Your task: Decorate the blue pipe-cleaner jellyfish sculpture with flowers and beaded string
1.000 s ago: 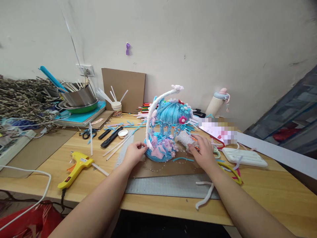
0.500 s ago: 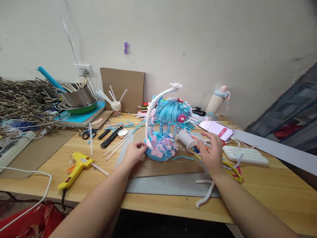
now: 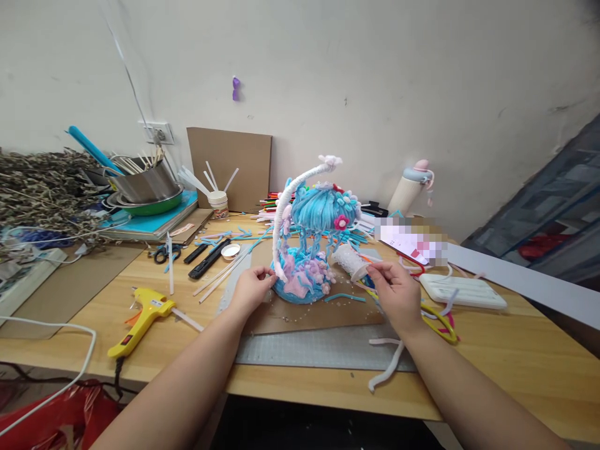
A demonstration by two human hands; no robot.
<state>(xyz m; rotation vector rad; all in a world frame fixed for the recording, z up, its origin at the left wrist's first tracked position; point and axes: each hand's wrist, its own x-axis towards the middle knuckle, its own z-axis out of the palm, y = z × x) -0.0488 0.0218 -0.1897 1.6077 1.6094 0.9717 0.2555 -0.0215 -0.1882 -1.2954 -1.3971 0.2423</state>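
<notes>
A blue and pink pipe-cleaner craft (image 3: 313,237) with a white fuzzy arch stands on a brown cardboard sheet (image 3: 319,315) over a grey cutting mat (image 3: 323,351). My left hand (image 3: 252,289) is closed on the left edge of the craft's blue base, by the foot of the arch. My right hand (image 3: 397,292) hovers right of the craft, its thumb and forefinger pinched on something small that I cannot make out. A white bead roll (image 3: 350,261) lies just beyond those fingertips.
A yellow glue gun (image 3: 143,312) lies front left. Scissors (image 3: 167,252), a black knife (image 3: 209,258) and white sticks lie behind it. A phone (image 3: 412,242), a white power strip (image 3: 463,291), a bottle (image 3: 412,190) and loose pipe cleaners (image 3: 389,369) sit right.
My right hand lifted off the bead roll, drew back to the right, and its fingers closed from spread into a pinch. My left hand stayed on the craft's base.
</notes>
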